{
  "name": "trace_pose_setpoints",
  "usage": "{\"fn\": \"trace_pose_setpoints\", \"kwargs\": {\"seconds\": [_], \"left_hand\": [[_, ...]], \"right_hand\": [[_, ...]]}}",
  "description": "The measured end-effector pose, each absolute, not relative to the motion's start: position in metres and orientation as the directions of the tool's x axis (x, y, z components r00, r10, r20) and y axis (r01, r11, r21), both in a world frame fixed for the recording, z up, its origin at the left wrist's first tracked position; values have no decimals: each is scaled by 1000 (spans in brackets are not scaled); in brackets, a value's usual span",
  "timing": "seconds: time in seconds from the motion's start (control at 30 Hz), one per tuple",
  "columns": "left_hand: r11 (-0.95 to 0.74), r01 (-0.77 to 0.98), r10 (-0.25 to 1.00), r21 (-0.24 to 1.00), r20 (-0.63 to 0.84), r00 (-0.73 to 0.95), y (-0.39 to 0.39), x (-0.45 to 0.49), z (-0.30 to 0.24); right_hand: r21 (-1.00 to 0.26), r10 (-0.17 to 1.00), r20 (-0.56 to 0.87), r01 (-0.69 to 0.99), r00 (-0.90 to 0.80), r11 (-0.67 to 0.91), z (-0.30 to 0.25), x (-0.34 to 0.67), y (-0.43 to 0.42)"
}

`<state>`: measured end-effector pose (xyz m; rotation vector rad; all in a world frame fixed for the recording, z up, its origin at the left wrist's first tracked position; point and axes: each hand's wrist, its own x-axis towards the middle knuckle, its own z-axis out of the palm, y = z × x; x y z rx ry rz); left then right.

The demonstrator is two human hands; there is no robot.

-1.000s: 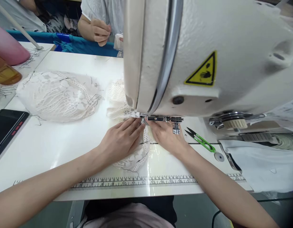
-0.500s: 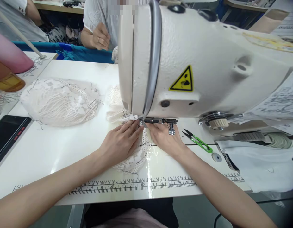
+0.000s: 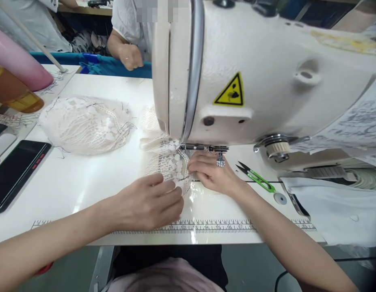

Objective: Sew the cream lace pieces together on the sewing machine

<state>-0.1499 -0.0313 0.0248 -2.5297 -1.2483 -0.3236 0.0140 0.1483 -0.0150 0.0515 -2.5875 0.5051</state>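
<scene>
**Two hands on a lace piece [image 3: 167, 164] at the sewing machine [image 3: 267, 61]**

Both of the person's hands lie on the white table [image 3: 84, 190], close in front of the machine's head. The right hand [image 3: 210, 173] rests flat and open, palm down, its fingers stretched towards the presser foot [image 3: 203, 148] and pressing the right edge of the lace piece against the table. The left hand [image 3: 151, 202] sits nearer the person, knuckles up and fingers curled, with the fingertips on the near end of the lace. Whether it pinches the fabric or only bears on it cannot be told, since the fingers cover that spot.

The lace piece runs from under the presser foot back towards the left hand, between the two hands, with its far end bunched at the left of the foot.

Green thread snips [image 3: 256, 177] lie just right of the right hand. A printed ruler [image 3: 212, 227] runs along the table's near edge. A lace pile [image 3: 84, 123] sits well to the left, with a dark phone [image 3: 17, 172] beyond it at the table's edge. A yellow warning sticker [image 3: 230, 91] marks the machine. Across the table, a co-worker's hand [image 3: 131, 56] is closed into a fist.
</scene>
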Motion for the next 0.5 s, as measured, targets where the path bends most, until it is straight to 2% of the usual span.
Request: {"fn": "trace_pose_setpoints", "kwargs": {"seconds": [0.1, 0.17, 0.2, 0.27, 0.33, 0.4, 0.43, 0.5], "left_hand": [[-622, 713, 701, -323, 175, 691, -56, -145, 19], [-567, 753, 737, -335, 203, 645, -66, -143, 12], [-532, 794, 761, -294, 245, 600, -68, -143, 11], [-421, 900, 844, -107, 316, 433, -67, -144, 14], [-235, 963, 938, 134, 290, 189, -60, -148, 25], [-74, 949, 976, 305, 218, 6, -50, -154, 40], [-56, 936, 982, 347, 188, -11, -45, -157, 46], [-111, 926, 987, 360, 147, 62, -31, -161, 50]], "right_hand": [[-421, 28, 462, -191, -886, 886, -13, 11, 150], [-423, 18, 465, -205, -885, 883, -12, 11, 149], [-418, 9, 466, -211, -885, 883, -11, 12, 149], [-411, -12, 454, -222, -891, 884, -9, 13, 149], [-405, -21, 437, -218, -899, 888, -9, 13, 148], [-399, -9, 433, -201, -901, 895, -9, 13, 148], [-397, -4, 443, -200, -897, 896, -9, 12, 148], [-401, -9, 478, -228, -878, 887, -10, 11, 149]]}}
